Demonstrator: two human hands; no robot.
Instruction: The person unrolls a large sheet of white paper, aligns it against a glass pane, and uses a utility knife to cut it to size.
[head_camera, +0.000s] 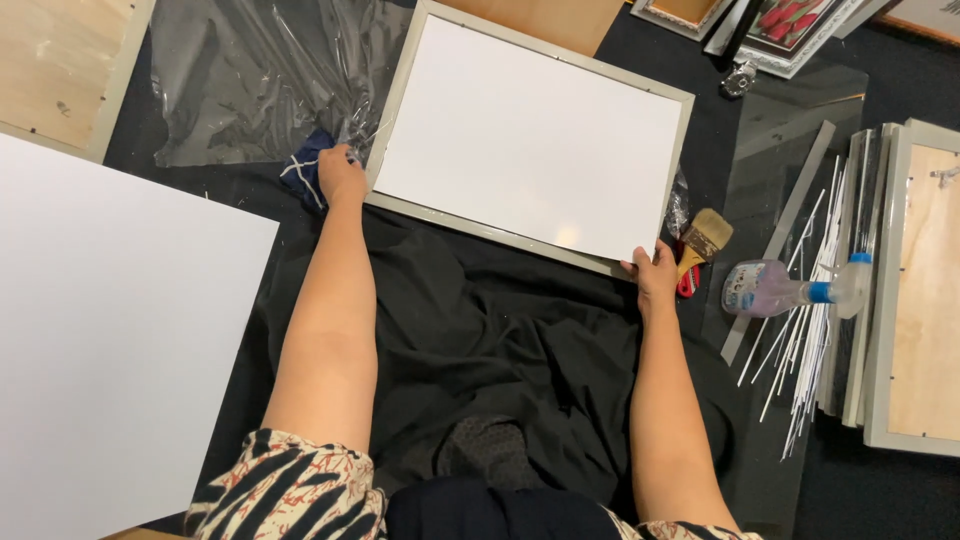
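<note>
White board in grey frame (530, 135) is being gripped at its corner by right hand (655, 272), left hand (340, 175) clutching blue cloth (308, 168) beside it.

Between the two forearms the black cloth (480, 330) lies bare, giving open room below the grey picture frame (530, 135). To the left, a large white board (110, 340) fills the floor beside the left hand (340, 175), and crumpled clear plastic (240, 80) covers the ground above it. To the right, the right hand (655, 272) is hemmed in by a paintbrush (705, 240), a spray bottle (790, 288) and a bundle of thin white strips (810, 330) against stacked frames (915, 290).
</note>
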